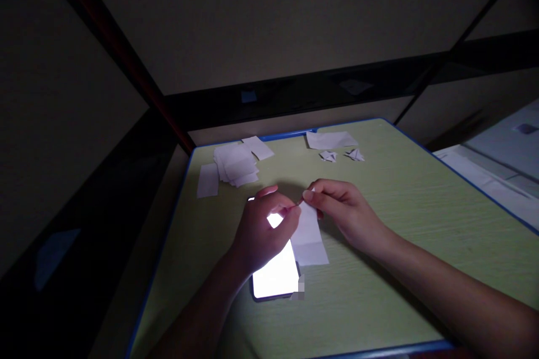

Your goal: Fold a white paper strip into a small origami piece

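Observation:
A white slip of paper (310,238) hangs between my two hands, its upper end pinched and its lower end nearest me. My left hand (265,230) grips its upper left corner between thumb and forefinger. On the other side, my right hand (339,207) pinches the upper right corner the same way. Under my left hand lies a phone (275,275) with a brightly lit white screen, partly covered by that hand. The fingers hide the paper's top edge, so any fold there cannot be made out.
Loose white paper sheets (236,162) lie piled at the table's back left, with single sheets (208,180) beside them. Two small folded paper pieces (354,155) sit at the back, near a longer paper strip (332,140). Blue edging (484,193) rims the pale green table (421,196).

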Tool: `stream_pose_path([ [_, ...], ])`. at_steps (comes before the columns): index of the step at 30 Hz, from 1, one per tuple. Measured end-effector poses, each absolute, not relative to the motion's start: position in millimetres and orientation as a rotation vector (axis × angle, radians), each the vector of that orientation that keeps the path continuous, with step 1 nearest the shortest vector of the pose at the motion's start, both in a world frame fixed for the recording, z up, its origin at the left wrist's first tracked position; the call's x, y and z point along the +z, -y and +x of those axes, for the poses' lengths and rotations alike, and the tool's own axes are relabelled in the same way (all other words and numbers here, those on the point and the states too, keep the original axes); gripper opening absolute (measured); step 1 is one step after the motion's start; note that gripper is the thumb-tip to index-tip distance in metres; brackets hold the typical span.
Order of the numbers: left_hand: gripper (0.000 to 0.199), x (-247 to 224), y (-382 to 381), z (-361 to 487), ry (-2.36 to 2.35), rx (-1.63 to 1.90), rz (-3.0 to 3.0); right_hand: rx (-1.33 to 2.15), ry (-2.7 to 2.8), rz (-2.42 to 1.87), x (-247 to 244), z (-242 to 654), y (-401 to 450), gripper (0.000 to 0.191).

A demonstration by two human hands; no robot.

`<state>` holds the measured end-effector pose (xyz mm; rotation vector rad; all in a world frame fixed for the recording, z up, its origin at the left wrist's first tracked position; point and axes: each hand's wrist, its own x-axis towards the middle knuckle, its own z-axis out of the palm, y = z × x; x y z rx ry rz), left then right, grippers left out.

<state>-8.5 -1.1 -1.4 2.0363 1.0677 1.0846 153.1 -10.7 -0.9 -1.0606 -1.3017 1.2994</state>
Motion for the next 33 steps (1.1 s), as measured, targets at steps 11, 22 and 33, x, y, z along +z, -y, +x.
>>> stream_pose_path([
  [11,0.009,-3.9,2.4,-8.1,-1.060,1.071,1.903,1.291,1.278,-1.086,-1.9,152.8,8.9,0.027],
  [22,0.010,-2.5,3.4,-7.7,-1.055,1.001,1.714,1.302,1.299,-1.093,0.0,152.9,8.9,0.023],
  [33,0.014,-0.7,2.9,-9.2,-1.069,0.937,1.792,1.311,1.305,-1.071,1.2,152.1,11.4,0.019],
])
